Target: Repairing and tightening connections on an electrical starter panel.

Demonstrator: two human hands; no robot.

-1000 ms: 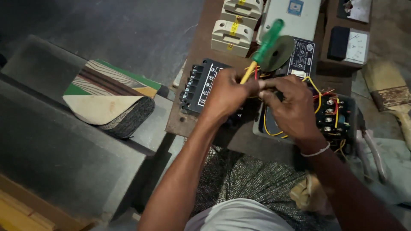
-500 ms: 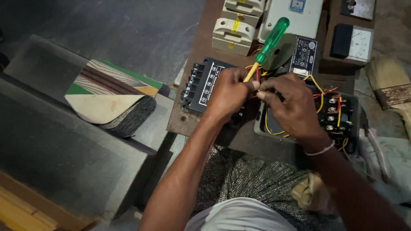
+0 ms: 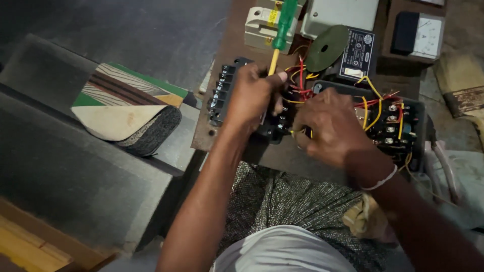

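On the brown board (image 3: pixel 222 136) across the person's lap, a black terminal block (image 3: pixel 224 88) sits at the left and a black wired unit (image 3: pixel 398 126) at the right, red and yellow wires (image 3: pixel 370 103) looping between them. Left hand (image 3: pixel 252 98) is closed around a screwdriver (image 3: pixel 280 32), green handle up, yellow shank running down into the fist; tip is hidden behind the fingers, so can't tell which screw it's on. Right hand (image 3: pixel 330 126) is curled over the middle of the wiring, fingertips pinched low near a yellow wire; what exactly it grips is hidden. Above: a green disc (image 3: pixel 326 48), a cream breaker (image 3: pixel 262 25), a grey box (image 3: pixel 343 15), a dial meter (image 3: pixel 421 35). A folded mat (image 3: pixel 126 111) lies off to the left, a brush (image 3: pixel 464 90) at far right. Risks, my read: blade slips off the screw head since the tip is out of sight, and jabs the right-hand fingers just beside it. Loose strands could bridge neighbouring terminals. Board rests on the knees only, so hard pressure may tilt it.
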